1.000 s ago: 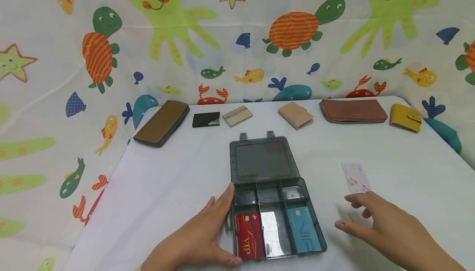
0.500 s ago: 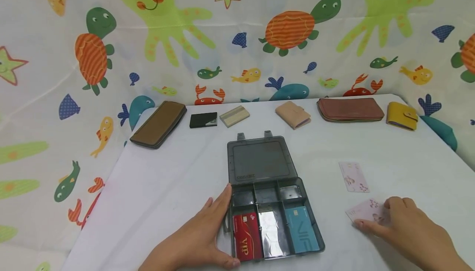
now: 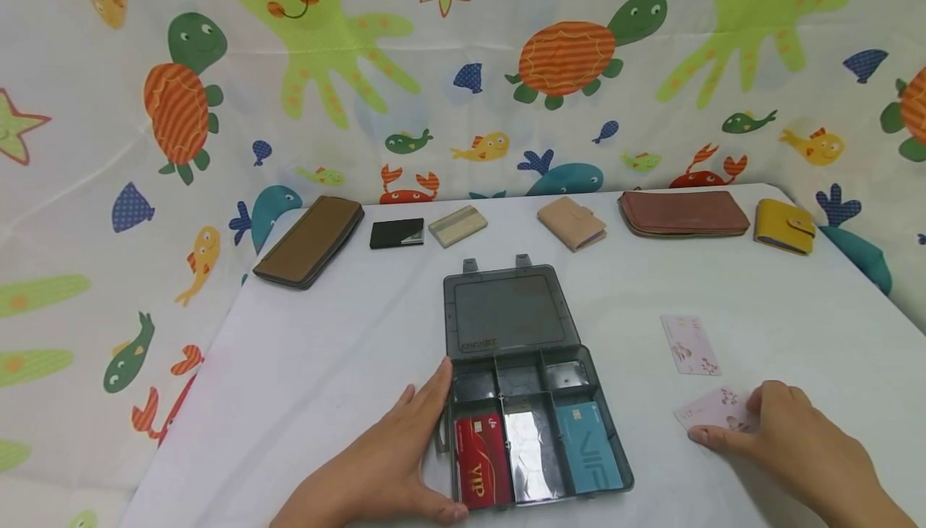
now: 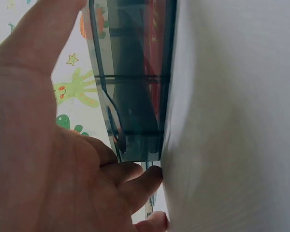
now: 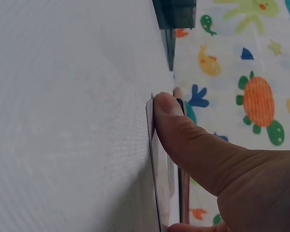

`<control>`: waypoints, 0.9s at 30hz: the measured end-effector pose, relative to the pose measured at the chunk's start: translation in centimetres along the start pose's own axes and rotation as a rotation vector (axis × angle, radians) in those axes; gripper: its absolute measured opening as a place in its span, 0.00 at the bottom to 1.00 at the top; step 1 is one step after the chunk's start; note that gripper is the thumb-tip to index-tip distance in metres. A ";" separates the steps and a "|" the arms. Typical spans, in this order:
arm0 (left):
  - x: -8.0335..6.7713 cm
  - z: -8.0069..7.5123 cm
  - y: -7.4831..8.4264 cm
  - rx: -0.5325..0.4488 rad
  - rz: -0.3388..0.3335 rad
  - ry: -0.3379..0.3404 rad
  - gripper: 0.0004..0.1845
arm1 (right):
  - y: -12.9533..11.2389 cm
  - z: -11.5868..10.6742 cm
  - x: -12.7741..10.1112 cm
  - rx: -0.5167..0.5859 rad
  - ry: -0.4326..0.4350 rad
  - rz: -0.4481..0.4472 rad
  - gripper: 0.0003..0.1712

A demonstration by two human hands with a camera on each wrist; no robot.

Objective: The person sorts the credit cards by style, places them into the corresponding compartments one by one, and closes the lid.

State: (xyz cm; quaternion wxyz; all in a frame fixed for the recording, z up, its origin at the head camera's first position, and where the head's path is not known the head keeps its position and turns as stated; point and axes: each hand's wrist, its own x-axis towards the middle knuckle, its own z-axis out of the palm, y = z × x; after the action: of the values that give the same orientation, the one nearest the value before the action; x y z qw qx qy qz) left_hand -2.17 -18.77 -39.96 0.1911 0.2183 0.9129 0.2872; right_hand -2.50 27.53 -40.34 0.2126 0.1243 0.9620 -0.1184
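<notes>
A dark translucent divided plastic box (image 3: 537, 390) lies with its lid back in the head view. Its front compartments hold a red VIP card (image 3: 481, 460) at left and a blue VIP card (image 3: 589, 446) at right. My left hand (image 3: 387, 454) holds the box's left side, thumb at the front corner and fingers at the rear one, where the left wrist view shows them bent. To the right, my right hand (image 3: 799, 444) pinches a pale pink card (image 3: 712, 411) by opposite edges, close to the tabletop. Another pink card (image 3: 690, 345) lies just behind it.
Along the back edge lie a brown long wallet (image 3: 311, 243), a black card holder (image 3: 396, 233), a beige card holder (image 3: 458, 226), a tan wallet (image 3: 571, 223), a dark pink long wallet (image 3: 684, 214) and a yellow wallet (image 3: 784, 227). A patterned curtain (image 3: 434, 22) hangs behind.
My right hand has come down from above the nearer pink card and taken it between thumb and fingers. The left hand stays at the box.
</notes>
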 end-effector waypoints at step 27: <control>0.0 0.0 0.1 0.008 0.001 -0.002 0.80 | -1.4 -2.2 -1.7 0.350 0.319 -0.252 0.28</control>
State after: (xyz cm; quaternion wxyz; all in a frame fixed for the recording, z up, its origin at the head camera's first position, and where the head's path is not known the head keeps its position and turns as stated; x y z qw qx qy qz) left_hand -2.17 -18.69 -39.91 0.1909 0.2198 0.9137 0.2835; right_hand -2.20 26.46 -37.41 0.0172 0.0552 0.9561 -0.2872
